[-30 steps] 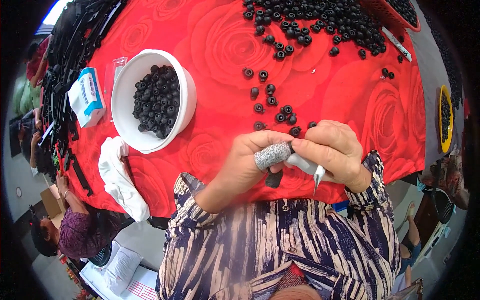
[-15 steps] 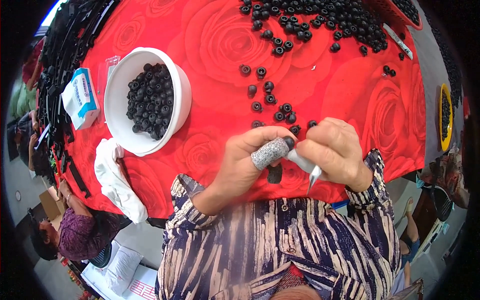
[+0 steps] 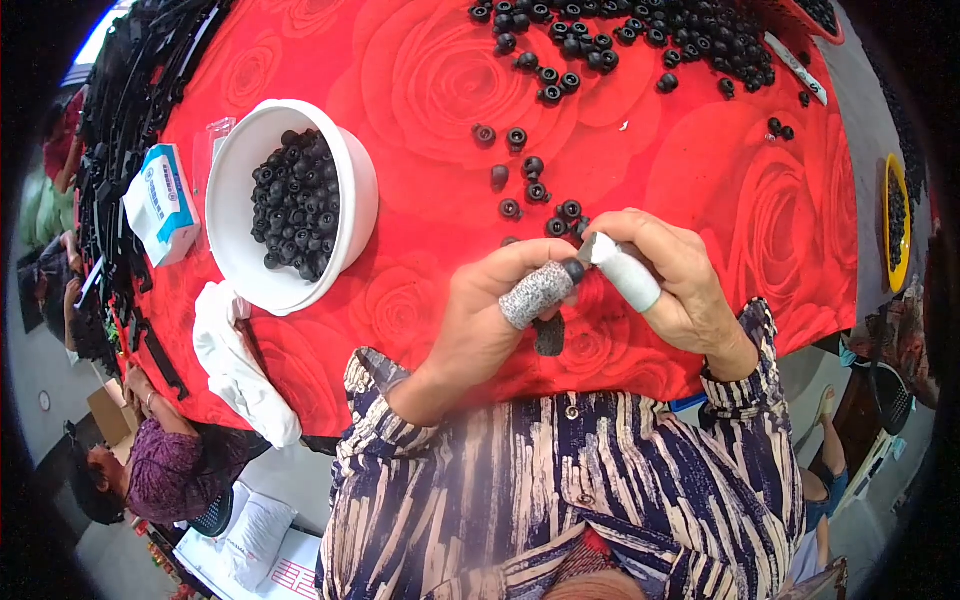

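My left hand (image 3: 490,305) pinches a small round black part (image 3: 573,270) between its fingertips. The left thumb wears a speckled grey sleeve (image 3: 537,295), and a dark piece (image 3: 549,337) shows just beneath that hand. My right hand (image 3: 675,285) grips a small blade (image 3: 588,248), partly wrapped in white, its metal beside the black part. Whether the metal touches it I cannot tell. A pale sleeve (image 3: 635,285) covers the right thumb. Past my hands, several loose black parts (image 3: 536,190) lie on the red rose-patterned cloth (image 3: 430,210).
On the left stand a white bowl (image 3: 362,190) of black parts and a blue-white box (image 3: 162,210), with a white cloth (image 3: 235,360) nearer me. A large heap of parts (image 3: 690,40) and a white marker (image 3: 797,70) lie far right. Another person (image 3: 165,470) sits at left.
My right hand has turned and opened out from a fist-like grip. The blade has swung from pointing toward me to beside the black part. My left hand still holds that part.
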A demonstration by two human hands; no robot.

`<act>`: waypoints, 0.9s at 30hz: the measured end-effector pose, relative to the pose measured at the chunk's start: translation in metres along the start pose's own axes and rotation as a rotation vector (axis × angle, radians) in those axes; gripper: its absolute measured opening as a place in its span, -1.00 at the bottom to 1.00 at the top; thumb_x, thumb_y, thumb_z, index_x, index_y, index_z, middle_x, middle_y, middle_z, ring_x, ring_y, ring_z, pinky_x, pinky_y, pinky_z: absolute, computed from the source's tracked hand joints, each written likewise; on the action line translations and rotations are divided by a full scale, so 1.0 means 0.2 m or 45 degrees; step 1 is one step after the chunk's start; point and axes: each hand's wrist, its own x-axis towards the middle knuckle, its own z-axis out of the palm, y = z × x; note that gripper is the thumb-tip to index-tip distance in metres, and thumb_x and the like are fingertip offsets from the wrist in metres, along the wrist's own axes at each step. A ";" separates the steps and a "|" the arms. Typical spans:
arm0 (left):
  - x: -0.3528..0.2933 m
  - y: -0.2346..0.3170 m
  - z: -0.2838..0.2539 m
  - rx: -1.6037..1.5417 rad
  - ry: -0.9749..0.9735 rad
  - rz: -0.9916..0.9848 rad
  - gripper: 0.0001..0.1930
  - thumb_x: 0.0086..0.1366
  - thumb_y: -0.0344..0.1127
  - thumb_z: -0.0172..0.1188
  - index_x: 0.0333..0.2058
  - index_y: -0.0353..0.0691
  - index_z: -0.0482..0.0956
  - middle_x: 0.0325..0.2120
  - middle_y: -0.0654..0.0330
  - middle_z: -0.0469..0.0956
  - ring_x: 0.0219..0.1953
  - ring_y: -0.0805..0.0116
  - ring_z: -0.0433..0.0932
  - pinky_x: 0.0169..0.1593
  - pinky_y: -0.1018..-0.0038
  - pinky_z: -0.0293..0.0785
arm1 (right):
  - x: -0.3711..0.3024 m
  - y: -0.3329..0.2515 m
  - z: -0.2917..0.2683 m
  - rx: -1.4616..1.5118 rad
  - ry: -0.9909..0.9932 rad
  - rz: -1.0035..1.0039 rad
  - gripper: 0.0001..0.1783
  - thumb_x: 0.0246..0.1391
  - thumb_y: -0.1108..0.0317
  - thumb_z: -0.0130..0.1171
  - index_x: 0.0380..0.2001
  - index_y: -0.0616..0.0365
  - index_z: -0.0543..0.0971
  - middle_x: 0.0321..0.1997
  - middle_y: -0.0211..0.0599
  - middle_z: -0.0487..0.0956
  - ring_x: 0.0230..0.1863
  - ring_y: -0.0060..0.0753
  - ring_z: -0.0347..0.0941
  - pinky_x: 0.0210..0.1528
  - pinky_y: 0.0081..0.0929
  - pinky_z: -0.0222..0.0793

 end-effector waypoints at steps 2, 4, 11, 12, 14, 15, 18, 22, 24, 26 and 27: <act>0.00 0.00 0.00 0.036 0.005 0.014 -0.75 0.25 -0.44 0.08 -0.08 -0.30 0.48 -0.37 0.27 0.52 -0.40 0.62 0.41 -0.32 0.68 0.33 | 0.00 0.00 0.00 -0.019 -0.017 0.002 -0.75 -0.01 0.57 0.06 -0.20 0.37 0.42 -0.28 -0.14 0.49 -0.27 -0.32 0.49 -0.22 -0.53 0.36; 0.00 0.00 0.00 0.037 0.017 0.007 -0.75 0.25 -0.43 0.08 -0.08 -0.30 0.48 -0.38 0.28 0.52 -0.40 0.62 0.40 -0.32 0.68 0.32 | 0.00 0.00 -0.01 -0.041 -0.033 0.006 -0.76 -0.01 0.55 0.09 -0.21 0.37 0.43 -0.29 -0.14 0.49 -0.28 -0.31 0.48 -0.23 -0.54 0.36; 0.00 0.00 0.00 0.044 0.018 -0.001 -0.74 0.25 -0.42 0.09 -0.08 -0.31 0.49 -0.39 0.30 0.50 -0.42 0.63 0.37 -0.34 0.67 0.29 | 0.00 0.03 0.00 -0.060 -0.028 -0.061 -0.76 -0.02 0.54 0.10 -0.23 0.36 0.43 -0.40 -0.17 0.45 -0.42 -0.33 0.42 -0.38 -0.53 0.30; 0.01 0.00 0.00 0.042 0.015 -0.003 -0.74 0.25 -0.42 0.09 -0.08 -0.31 0.49 -0.39 0.30 0.50 -0.42 0.63 0.37 -0.34 0.67 0.29 | 0.00 0.03 0.00 -0.070 -0.023 -0.067 -0.77 -0.02 0.54 0.11 -0.24 0.36 0.44 -0.42 -0.18 0.44 -0.45 -0.35 0.41 -0.40 -0.53 0.29; 0.01 0.00 0.00 0.039 0.009 0.001 -0.75 0.25 -0.41 0.10 -0.09 -0.31 0.49 -0.39 0.31 0.50 -0.42 0.63 0.37 -0.34 0.68 0.29 | 0.00 0.02 -0.01 -0.075 -0.016 -0.063 -0.77 -0.02 0.53 0.11 -0.24 0.36 0.44 -0.42 -0.19 0.44 -0.46 -0.35 0.40 -0.42 -0.53 0.28; 0.01 0.00 0.00 0.041 0.011 0.000 -0.75 0.25 -0.41 0.10 -0.09 -0.31 0.49 -0.39 0.31 0.50 -0.42 0.63 0.37 -0.34 0.68 0.29 | 0.00 0.03 0.00 -0.071 -0.013 -0.065 -0.78 -0.02 0.52 0.11 -0.25 0.36 0.44 -0.43 -0.20 0.44 -0.48 -0.36 0.40 -0.43 -0.53 0.28; 0.01 -0.01 -0.01 0.019 0.001 -0.019 -0.75 0.25 -0.41 0.10 -0.09 -0.31 0.49 -0.39 0.31 0.49 -0.43 0.64 0.36 -0.35 0.69 0.28 | 0.00 0.04 -0.01 -0.065 -0.035 -0.082 -0.79 -0.02 0.51 0.11 -0.26 0.35 0.44 -0.45 -0.21 0.44 -0.49 -0.36 0.39 -0.44 -0.52 0.28; 0.00 -0.01 -0.01 0.023 0.020 -0.029 -0.75 0.25 -0.42 0.10 -0.09 -0.30 0.49 -0.37 0.32 0.49 -0.42 0.65 0.36 -0.34 0.69 0.29 | 0.00 0.03 -0.01 -0.077 -0.062 -0.043 -0.79 -0.02 0.50 0.12 -0.27 0.34 0.44 -0.46 -0.21 0.44 -0.49 -0.35 0.40 -0.45 -0.52 0.28; 0.00 -0.01 -0.01 0.026 0.024 -0.040 -0.75 0.25 -0.42 0.10 -0.09 -0.30 0.49 -0.37 0.32 0.48 -0.42 0.65 0.36 -0.34 0.69 0.29 | 0.00 0.04 -0.01 -0.104 -0.046 -0.089 -0.79 -0.03 0.50 0.12 -0.27 0.34 0.44 -0.46 -0.21 0.44 -0.50 -0.34 0.40 -0.45 -0.51 0.27; 0.01 -0.02 -0.01 -0.021 0.031 -0.046 -0.74 0.25 -0.43 0.10 -0.09 -0.31 0.49 -0.37 0.32 0.48 -0.42 0.65 0.37 -0.34 0.69 0.29 | 0.01 0.03 -0.02 -0.099 -0.060 -0.052 -0.77 -0.06 0.50 0.13 -0.26 0.30 0.45 -0.44 -0.16 0.46 -0.45 -0.24 0.45 -0.42 -0.46 0.32; 0.01 -0.01 -0.01 -0.019 0.034 -0.045 -0.74 0.25 -0.43 0.10 -0.09 -0.31 0.49 -0.37 0.32 0.48 -0.42 0.65 0.37 -0.34 0.69 0.29 | 0.01 0.02 -0.02 -0.093 -0.075 -0.021 -0.74 -0.09 0.50 0.13 -0.25 0.26 0.46 -0.41 -0.11 0.49 -0.41 -0.13 0.49 -0.39 -0.40 0.37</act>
